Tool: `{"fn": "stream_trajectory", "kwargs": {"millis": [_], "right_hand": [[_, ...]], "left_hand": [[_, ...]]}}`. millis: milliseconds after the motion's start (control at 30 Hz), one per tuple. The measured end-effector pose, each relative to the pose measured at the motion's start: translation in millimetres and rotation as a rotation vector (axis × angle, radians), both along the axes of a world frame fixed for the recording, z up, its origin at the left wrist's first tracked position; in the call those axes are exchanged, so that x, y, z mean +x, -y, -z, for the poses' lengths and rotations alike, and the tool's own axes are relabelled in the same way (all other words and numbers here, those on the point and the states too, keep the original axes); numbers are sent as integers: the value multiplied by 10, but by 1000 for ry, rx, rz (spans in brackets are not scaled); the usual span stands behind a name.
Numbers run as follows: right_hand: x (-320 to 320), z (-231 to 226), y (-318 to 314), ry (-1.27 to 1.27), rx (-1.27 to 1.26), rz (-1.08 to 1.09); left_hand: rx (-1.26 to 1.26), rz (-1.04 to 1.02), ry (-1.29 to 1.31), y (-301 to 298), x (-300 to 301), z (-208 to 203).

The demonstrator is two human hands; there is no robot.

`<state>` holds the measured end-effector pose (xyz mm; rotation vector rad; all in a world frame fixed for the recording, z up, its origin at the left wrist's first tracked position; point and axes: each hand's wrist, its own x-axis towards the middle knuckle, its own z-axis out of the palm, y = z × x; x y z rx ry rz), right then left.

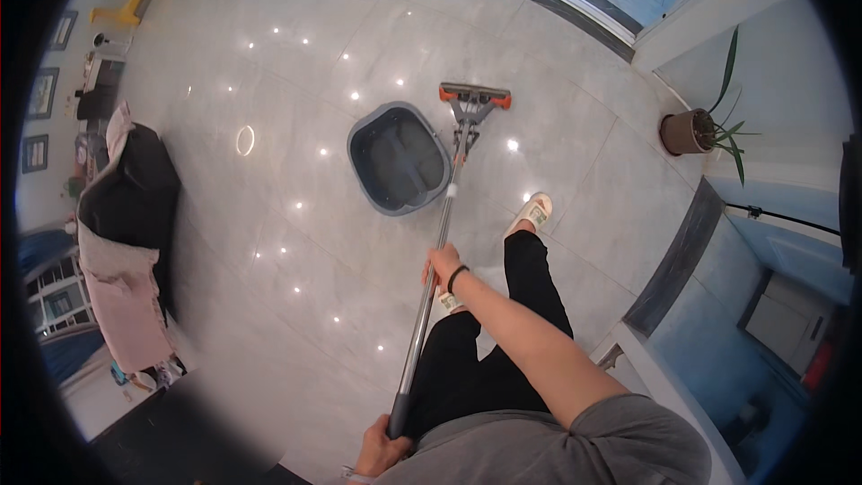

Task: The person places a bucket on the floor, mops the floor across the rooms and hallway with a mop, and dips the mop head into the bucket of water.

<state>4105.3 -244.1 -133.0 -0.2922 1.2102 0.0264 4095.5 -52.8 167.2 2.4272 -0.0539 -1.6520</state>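
Observation:
A sponge mop (420, 323) with a silver pole slants up and away from me, its orange-and-grey head (475, 94) at the far end. My left hand (381, 449) is closed round the dark grip at the pole's near end. Farther along, my right hand (442, 267), with a dark band at its wrist, wraps the metal pole. Left of the mop head stands a grey plastic bucket (357, 164) holding water. The pole passes close by the bucket's right rim; whether they touch, I cannot tell.
Glossy grey tiles (269, 144) cover the floor. A potted plant (686, 132) stands at the right wall near a doorway. On the left is a black sofa (144, 181) with a pink cover (130, 305). A yellow stool (130, 5) stands at the far left. My slippered foot (532, 213) is right of the pole.

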Motion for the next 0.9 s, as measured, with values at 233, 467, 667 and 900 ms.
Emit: {"fn": "stream_trajectory", "kwargs": {"millis": [233,467,667,900], "right_hand": [[-331,-445,-1615,-100,228,-33],[-1161,-355,-3152,-308,663,-113],[-1017,-374,-2500,-296,184,-235],[-1401,549,-1979,133,241,-245]], "left_hand": [[-232,-63,51,-1284,6,-601],[-202,-114,20,-1623,-261,-399],[-81,-155,12,-1704,-707,-293],[59,89,35,-1388,-1174,-253]]}}
